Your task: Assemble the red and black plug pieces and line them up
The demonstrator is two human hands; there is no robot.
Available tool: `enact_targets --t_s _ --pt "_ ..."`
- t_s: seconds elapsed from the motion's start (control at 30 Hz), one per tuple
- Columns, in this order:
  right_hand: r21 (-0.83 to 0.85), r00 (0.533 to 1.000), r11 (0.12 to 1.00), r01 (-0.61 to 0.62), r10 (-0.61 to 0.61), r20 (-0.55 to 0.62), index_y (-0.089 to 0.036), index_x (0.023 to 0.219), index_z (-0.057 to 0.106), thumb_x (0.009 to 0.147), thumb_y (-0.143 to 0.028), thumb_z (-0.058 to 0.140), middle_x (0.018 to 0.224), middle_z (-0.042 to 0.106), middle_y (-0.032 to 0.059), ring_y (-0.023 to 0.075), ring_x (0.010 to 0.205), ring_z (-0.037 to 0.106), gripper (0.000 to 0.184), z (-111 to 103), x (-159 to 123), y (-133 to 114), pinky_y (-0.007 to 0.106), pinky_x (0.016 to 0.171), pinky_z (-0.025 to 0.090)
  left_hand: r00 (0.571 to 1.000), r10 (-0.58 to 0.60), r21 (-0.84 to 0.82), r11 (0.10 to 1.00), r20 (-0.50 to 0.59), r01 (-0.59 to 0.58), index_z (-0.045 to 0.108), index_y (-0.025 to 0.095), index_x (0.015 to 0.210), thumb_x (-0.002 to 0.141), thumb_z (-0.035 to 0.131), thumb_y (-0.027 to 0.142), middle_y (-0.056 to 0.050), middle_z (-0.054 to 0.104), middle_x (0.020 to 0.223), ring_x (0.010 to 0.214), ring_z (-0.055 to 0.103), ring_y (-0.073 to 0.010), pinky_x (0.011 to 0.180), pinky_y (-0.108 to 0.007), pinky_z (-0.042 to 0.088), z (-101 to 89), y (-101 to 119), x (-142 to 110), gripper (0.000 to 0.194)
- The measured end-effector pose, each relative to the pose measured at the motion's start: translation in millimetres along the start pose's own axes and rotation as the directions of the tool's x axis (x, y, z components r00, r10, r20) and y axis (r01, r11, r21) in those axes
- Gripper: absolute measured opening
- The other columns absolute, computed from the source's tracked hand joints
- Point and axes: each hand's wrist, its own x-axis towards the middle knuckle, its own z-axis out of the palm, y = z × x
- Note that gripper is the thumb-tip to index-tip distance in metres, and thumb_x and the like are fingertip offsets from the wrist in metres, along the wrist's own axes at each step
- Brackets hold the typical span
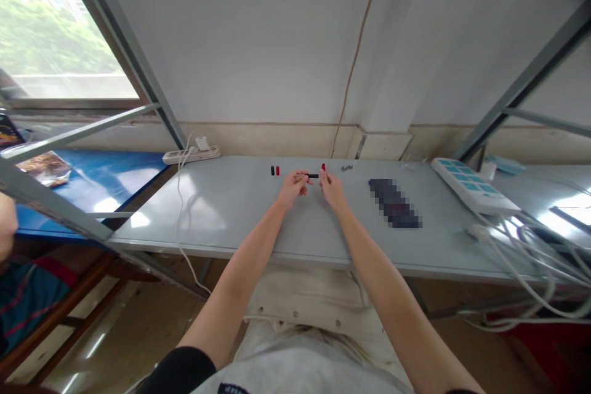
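The left hand (290, 188) has its fingers around a black stick (313, 176). The right hand's (333, 189) fingers pinch a red piece (324, 167), near the bench's (221, 215) back edge.

Left arm (244, 274) and right arm (383, 274) are reaching forward.
Both are slanting inward, nearly straight; the left hand (292, 188) is gripping with curled fingers, and the right hand (332, 189) is pinching just beside it, a gap parting them.
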Motion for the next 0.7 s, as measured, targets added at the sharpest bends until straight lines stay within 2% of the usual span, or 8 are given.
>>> enact_targets --t_s 0.13,0.3,0.57,0.7 --pt "0.057 1.0 0.998 -0.022 0.022 -0.013 -0.02 0.054 0.039 0.076 -0.064 0.028 0.045 0.04 -0.0022 0.0116 0.047 0.039 0.05 -0.4 1.1 0.5 0.023 0.048 0.031 0.999 0.026 0.033 0.999 0.032 -0.027 0.048 0.015 0.094 0.07 0.057 0.037 -0.002 0.062 0.073 0.038 0.044 -0.0023 0.037 -0.016 0.026 2.2 2.6 -2.1 0.034" --pt "0.049 0.999 0.999 0.0 0.003 -0.046 -0.02 0.053 0.038 0.077 -0.062 0.029 0.045 0.039 -0.0025 0.0113 0.047 0.038 0.049 -2.2 -1.0 -4.1 0.023 0.048 0.03 0.999 0.025 0.07 0.997 0.036 -0.027 0.049 0.013 0.093 0.071 0.056 0.038 -0.003 0.063 0.073 0.038 0.045 -0.0027 0.037 -0.017 0.025 2.1 2.9 -2.2 0.034" --pt "-0.002 0.998 0.999 0.043 -0.043 -0.053 -0.02 0.053 0.037 0.079 -0.058 0.029 0.047 0.038 -0.0031 0.01 0.048 0.036 0.047 -3.5 -3.8 -11.2 0.023 0.05 0.029 0.998 0.054 0.069 0.996 0.028 -0.055 0.044 0.016 0.089 0.076 0.05 0.039 0.001 0.06 0.067 0.035 0.045 -0.0033 0.036 -0.017 0.025 7.0 1.6 -1.5 0.028" --pt "-0.006 0.998 0.999 0.043 -0.043 -0.036 -0.02 0.053 0.037 0.079 -0.059 0.028 0.048 0.039 -0.0025 0.0102 0.048 0.036 0.047 -3.1 -4.2 -11.9 0.023 0.05 0.029 0.999 0.023 0.095 0.995 0.043 -0.027 0.041 0.018 0.088 0.079 0.044 0.043 0.003 0.058 0.065 0.034 0.044 -0.0035 0.035 -0.017 0.022 9.6 0.7 -1.5 0.027"
